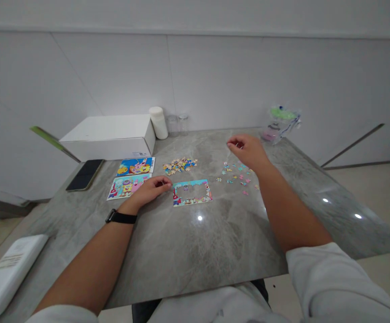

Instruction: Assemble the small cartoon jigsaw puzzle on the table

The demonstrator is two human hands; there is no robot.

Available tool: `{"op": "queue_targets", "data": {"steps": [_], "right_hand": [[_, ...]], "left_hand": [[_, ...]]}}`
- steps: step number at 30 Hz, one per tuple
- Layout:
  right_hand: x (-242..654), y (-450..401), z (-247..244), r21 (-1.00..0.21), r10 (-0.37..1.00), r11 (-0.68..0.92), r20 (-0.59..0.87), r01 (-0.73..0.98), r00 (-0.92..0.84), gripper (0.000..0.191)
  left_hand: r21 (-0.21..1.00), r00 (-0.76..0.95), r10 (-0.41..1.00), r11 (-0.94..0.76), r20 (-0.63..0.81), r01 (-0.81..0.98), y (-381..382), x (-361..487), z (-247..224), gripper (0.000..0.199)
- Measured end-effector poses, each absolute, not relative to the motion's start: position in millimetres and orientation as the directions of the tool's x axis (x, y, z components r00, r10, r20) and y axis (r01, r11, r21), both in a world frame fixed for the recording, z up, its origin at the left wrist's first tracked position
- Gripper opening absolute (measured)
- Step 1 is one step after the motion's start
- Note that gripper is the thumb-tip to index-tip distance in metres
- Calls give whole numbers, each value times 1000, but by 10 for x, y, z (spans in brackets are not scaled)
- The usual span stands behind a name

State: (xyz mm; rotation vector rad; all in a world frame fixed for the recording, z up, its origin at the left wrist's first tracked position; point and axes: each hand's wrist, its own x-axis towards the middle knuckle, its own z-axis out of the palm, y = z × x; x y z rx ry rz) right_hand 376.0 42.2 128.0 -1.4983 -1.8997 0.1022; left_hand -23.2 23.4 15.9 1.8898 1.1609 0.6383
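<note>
A partly filled jigsaw puzzle [192, 203] lies on the table, its picture border joined around a mostly bare middle. My left hand [152, 189], with bent fingers drawn together, rests at the puzzle's left edge; anything between its fingertips is hidden. Loose puzzle pieces [241, 176] are scattered to the right of the puzzle. Above and behind them, my right hand [247, 150] is raised with fingers curled into a pinch, and I cannot make out what is in it. A heap of puzzle pieces [180, 165] sits behind the puzzle.
Two cartoon picture cards [136, 166] [126, 187] lie left of the heap. Farther left are a phone [85, 175] and a white box [110, 130]. A white bottle [159, 123] stands beside clear glasses [183, 124]. A plastic bag [280, 123] is at back right, a white device [13, 269] front left.
</note>
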Motion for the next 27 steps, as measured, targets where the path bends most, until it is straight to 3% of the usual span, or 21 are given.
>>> {"op": "queue_targets", "data": {"steps": [5,11,14,21,27], "right_hand": [[4151,437,1341,-414,953,169,302,895,-40,22],[4179,674,885,-119,998,53,-34,992,-57,19],[4105,752,662,-49,990,10,-140,999,-17,22],[4057,809,503,-42,973,44,-224,998,-52,22],[4065,820,431,-88,973,52,-219,995,-70,16]], "left_hand": [[840,452,892,-249,4,483,226,-219,180,41],[787,460,886,-322,55,526,204,-191,175,37],[719,454,885,-383,104,580,177,-170,174,35],[544,445,857,-511,261,666,111,-112,204,33],[519,448,846,-532,289,669,87,-83,235,32]]}}
